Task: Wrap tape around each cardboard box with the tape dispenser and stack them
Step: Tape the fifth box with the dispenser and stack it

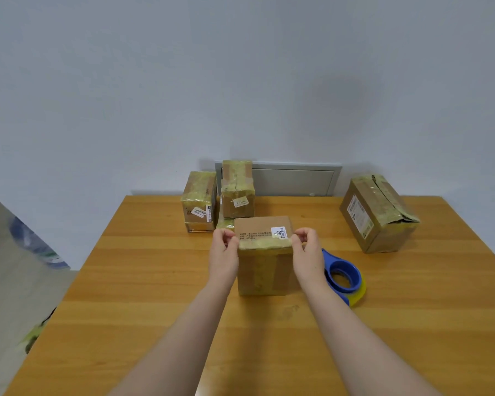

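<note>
From my station I saw the cardboard box [265, 270] standing upright near the middle of the tabletop [155, 281]. A band of yellowish tape [265, 245] ran across its upper front edge, and another strip ran down its front face. A white label [278, 232] sat on its top, toward the right corner.

The left hand [225, 252] gripped the box at its upper left corner, fingers curled onto the end of the tape band. The right hand [307, 251] did the same at the upper right corner — thumb and fingers pinched against the tape there. Both forearms reached in from the lower edge of the view.

The tape dispenser [344, 277] — blue, with a yellowish roll — lay on the tabletop just to the right of the box, partly hidden behind the right wrist. At the far edge a cluster of taped boxes [236, 195] stood stacked by the wall, just behind the held box. A larger taped box [377, 215] sat well off to the right, turned at an angle. A grey panel [295, 180] was set in the wall behind.
</note>
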